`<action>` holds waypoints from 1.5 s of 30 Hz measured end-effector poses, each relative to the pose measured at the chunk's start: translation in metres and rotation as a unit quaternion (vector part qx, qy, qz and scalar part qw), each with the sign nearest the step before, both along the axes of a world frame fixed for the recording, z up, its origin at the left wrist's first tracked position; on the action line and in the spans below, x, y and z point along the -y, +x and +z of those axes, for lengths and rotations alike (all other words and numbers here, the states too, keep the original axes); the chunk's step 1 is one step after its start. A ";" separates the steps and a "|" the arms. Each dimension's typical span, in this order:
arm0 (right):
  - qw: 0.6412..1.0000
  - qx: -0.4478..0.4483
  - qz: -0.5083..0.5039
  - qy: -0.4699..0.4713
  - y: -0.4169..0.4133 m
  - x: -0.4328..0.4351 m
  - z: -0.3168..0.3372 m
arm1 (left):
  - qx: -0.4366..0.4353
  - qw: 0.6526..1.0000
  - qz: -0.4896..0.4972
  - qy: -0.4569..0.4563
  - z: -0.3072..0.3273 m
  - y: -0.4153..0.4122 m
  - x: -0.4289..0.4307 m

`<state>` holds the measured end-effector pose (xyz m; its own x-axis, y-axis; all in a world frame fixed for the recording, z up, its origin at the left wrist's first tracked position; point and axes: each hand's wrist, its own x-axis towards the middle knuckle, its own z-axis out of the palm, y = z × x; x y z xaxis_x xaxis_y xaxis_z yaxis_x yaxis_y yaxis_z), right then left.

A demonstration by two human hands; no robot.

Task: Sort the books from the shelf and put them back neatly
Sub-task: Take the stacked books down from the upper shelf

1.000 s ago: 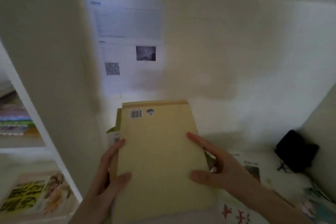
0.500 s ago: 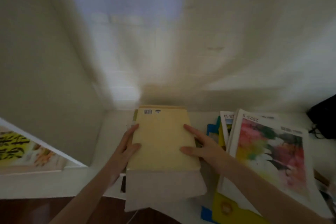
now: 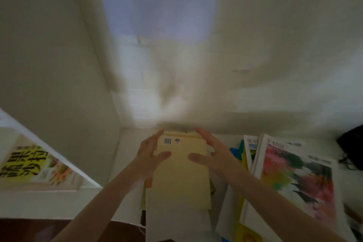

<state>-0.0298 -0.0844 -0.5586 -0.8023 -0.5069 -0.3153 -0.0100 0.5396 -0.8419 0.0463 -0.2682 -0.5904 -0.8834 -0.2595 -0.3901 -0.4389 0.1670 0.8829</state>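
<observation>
At lower centre we saw the barcoded book (image 3: pixel 180 173) on the shelf (image 3: pixel 132 144), our left hand (image 3: pixel 151 153) and right hand (image 3: pixel 214 154) flanking it; magazines (image 3: pixel 294 175) lay right of it, another book (image 3: pixel 33 165) at lower left.

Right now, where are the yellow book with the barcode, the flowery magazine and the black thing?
yellow book (image 3: pixel 180 179), head view: middle of its cover.
flowery magazine (image 3: pixel 298 179), head view: middle of its painted cover.
black thing (image 3: pixel 351 147), head view: its visible part, far right.

Wall sheet (image 3: pixel 167 6); black object (image 3: pixel 352 143) — far right
</observation>
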 end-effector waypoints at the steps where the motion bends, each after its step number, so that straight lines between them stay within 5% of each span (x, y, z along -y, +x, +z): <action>1: 1.000 -0.006 0.006 -0.018 0.000 0.002 0.015 | -0.015 1.000 0.003 0.020 0.016 0.000 0.003; 6: 0.989 -0.033 0.033 -0.143 0.006 0.014 0.113 | -0.124 0.992 0.004 0.031 0.123 0.018 0.024; 11: 0.935 -0.254 0.117 -0.217 0.042 0.025 0.242 | -0.263 0.964 -0.002 0.026 0.239 0.053 0.024; 14: 0.839 -0.461 0.134 -0.257 0.072 0.021 0.317 | -0.336 0.942 -0.023 0.009 0.289 0.073 0.025; 17: 0.671 -0.697 0.102 -0.230 0.088 0.013 0.381 | -0.402 0.915 -0.040 0.003 0.335 0.094 0.022; 19: 0.601 -0.782 0.046 -0.158 0.083 0.010 0.417 | -0.438 0.897 -0.053 0.000 0.359 0.106 0.016; 20: 0.610 -0.786 0.027 -0.099 0.077 0.009 0.433 | -0.448 0.892 -0.056 -0.007 0.368 0.109 0.013; 23: 0.711 -0.692 -0.004 0.125 0.055 0.005 0.464 | -0.446 0.893 -0.058 -0.004 0.384 0.115 0.002; 25: 0.725 -0.666 -0.018 0.176 0.047 0.004 0.465 | -0.431 0.900 -0.055 0.012 0.386 0.116 -0.004; 30: 0.515 -0.853 -0.063 0.061 0.076 -0.008 0.443 | -0.442 0.893 -0.011 0.086 0.395 0.116 -0.014; 32: 0.477 -0.876 -0.059 0.033 0.102 -0.013 0.430 | -0.471 0.873 0.011 0.124 0.403 0.115 -0.022; 35: 0.506 -0.862 -0.030 0.009 0.128 -0.010 0.391 | -0.530 0.825 0.053 0.187 0.408 0.117 -0.041; 38: 0.583 -0.811 0.049 -0.031 0.131 -0.012 0.352 | -0.554 0.810 0.158 0.109 0.395 0.119 -0.044; 42: 0.743 -0.656 0.085 -0.105 0.110 -0.029 0.342 | -0.467 0.867 0.138 0.104 0.361 0.125 -0.027; 45: 0.899 -0.361 0.163 -0.189 0.094 -0.029 0.325 | -0.373 0.912 0.068 0.157 0.332 0.128 -0.015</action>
<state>0.0640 -0.0551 -0.2332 -0.5182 -0.7132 0.4721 -0.7331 0.0860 -0.6747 0.1747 -0.2530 -0.2588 -0.9014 -0.3647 0.2332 0.3064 -0.1569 0.9389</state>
